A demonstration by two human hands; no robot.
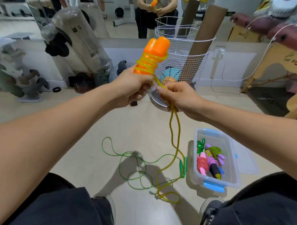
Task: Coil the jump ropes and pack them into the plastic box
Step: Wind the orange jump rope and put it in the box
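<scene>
Near the centre of the frame the left hand [131, 88] grips the lower ends of two orange handles [153, 52] held side by side, fingers curled round them, so the handles stick up and to the right above the fist. Several turns of yellow rope [175, 130] are wound around the handles just above the fingers. Just right of it, the right hand [180, 96] pinches the same rope between thumb and curled fingers where it leaves the coil; below this hand the rope hangs as a doubled strand to the floor, ending in a loop at lower centre. A green jump rope [134, 164] lies loose on the floor beneath the hands, its green handles [183, 167] just beside the plastic box [233, 174]. The box sits open at lower right, holding several coiled ropes [210, 158].
</scene>
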